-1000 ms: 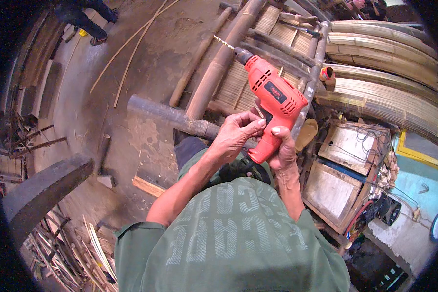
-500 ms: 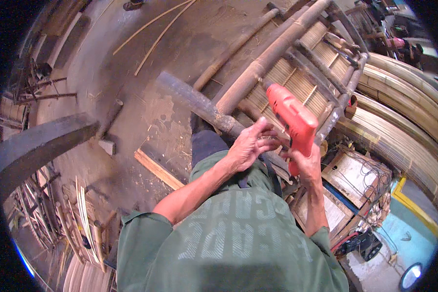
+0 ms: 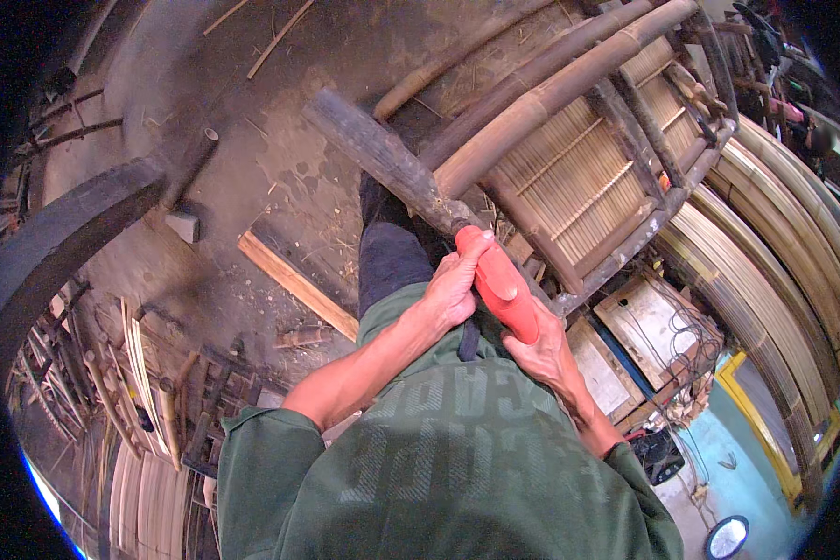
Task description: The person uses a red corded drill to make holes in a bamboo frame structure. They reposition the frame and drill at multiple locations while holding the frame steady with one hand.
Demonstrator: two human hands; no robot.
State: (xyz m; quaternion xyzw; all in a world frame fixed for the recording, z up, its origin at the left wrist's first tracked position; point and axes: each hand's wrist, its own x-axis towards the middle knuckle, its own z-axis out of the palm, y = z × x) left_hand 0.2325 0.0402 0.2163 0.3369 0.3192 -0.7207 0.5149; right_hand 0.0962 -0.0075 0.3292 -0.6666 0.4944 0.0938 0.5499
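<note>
An orange-red power drill [image 3: 509, 289] points away from me, its nose up against the dark bamboo pole [image 3: 369, 145] of a bamboo furniture frame [image 3: 569, 89]. Wrapped round the drill's rear and handle is my right hand [image 3: 543, 350]. Closed along the side near its front is my left hand [image 3: 455, 287], the fingertips close to the pole's joint. Whether the bit has entered the bamboo is hidden. Slatted bamboo panels [image 3: 565, 177] fill the frame to the right of the joint.
Large bundles of bamboo slats [image 3: 765, 243] curve along the right. A worn white box [image 3: 658, 322] with tangled wires stands beside the frame. On the floor lies a wooden plank [image 3: 294, 285]. At the left are a dark curved beam [image 3: 75, 233] and bamboo sticks [image 3: 145, 383].
The drill has come down and left from above the slatted panel onto the dark pole's joint. My left hand, open before, has closed on the drill's front.
</note>
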